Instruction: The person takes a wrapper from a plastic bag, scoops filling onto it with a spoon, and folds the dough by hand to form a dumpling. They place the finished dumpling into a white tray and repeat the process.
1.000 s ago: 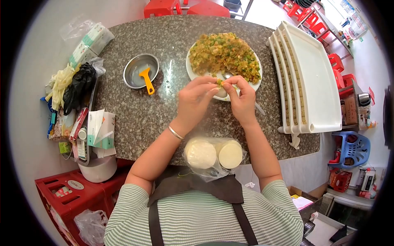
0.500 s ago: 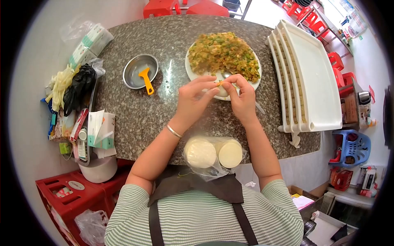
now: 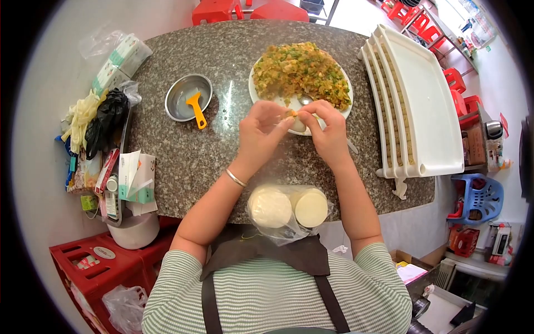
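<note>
Over the near edge of a white plate (image 3: 253,92) heaped with chopped filling (image 3: 303,72), my left hand (image 3: 260,133) and my right hand (image 3: 327,131) pinch a small round wrapper (image 3: 299,124) between their fingertips. A bit of orange filling shows at the wrapper's top. The spoon (image 3: 305,99) lies on the plate, its middle hidden behind my right hand. Close to my body, two stacks of round pale wrappers (image 3: 270,208) (image 3: 310,208) sit in a clear plastic bag at the table edge.
A metal bowl (image 3: 179,99) with an orange scraper (image 3: 196,110) stands left of the plate. Stacked white trays (image 3: 425,106) rise at the right. Tissue boxes (image 3: 139,178), bags and gloves crowd the left edge of the stone table (image 3: 183,161). Red stools are beyond it.
My left fingers have curled in closer to the wrapper, and my right fingers have shifted slightly along its top. The view has moved a little.
</note>
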Available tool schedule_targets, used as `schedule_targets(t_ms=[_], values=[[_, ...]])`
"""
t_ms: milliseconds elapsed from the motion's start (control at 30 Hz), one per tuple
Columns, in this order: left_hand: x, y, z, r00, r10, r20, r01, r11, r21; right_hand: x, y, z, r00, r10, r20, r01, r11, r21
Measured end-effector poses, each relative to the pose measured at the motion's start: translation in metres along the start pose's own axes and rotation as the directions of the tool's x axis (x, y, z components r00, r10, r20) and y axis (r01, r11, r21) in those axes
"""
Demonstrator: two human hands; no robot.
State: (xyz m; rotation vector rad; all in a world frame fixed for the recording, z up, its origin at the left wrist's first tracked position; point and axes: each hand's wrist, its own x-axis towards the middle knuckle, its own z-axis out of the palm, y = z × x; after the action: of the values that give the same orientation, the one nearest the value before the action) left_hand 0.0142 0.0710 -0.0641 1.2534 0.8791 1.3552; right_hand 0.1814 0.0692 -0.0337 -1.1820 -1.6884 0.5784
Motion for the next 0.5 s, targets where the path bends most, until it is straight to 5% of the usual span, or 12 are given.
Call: schedule_targets(t_ms=[167, 333, 500], values=[[-0.001, -0.002, -0.003, 0.999, 0.038, -0.023, -0.034, 0.988, 0.151, -0.001, -0.002, 0.001, 1.0, 0.008, 0.009, -0.008, 0.999, 0.046], [0.0, 0.005, -0.001, 0.948, 0.313, 0.051, -0.306, 0.86, 0.409, -0.004, 0.005, 0.008, 0.997, -0.021, -0.067, 0.028, 0.995, 0.096], [0.0, 0.011, 0.001, 0.968, 0.24, 0.067, -0.247, 0.888, 0.387, -0.002, 0.004, 0.004, 1.0, -0.017, -0.023, 0.018, 0.999, 0.026]])
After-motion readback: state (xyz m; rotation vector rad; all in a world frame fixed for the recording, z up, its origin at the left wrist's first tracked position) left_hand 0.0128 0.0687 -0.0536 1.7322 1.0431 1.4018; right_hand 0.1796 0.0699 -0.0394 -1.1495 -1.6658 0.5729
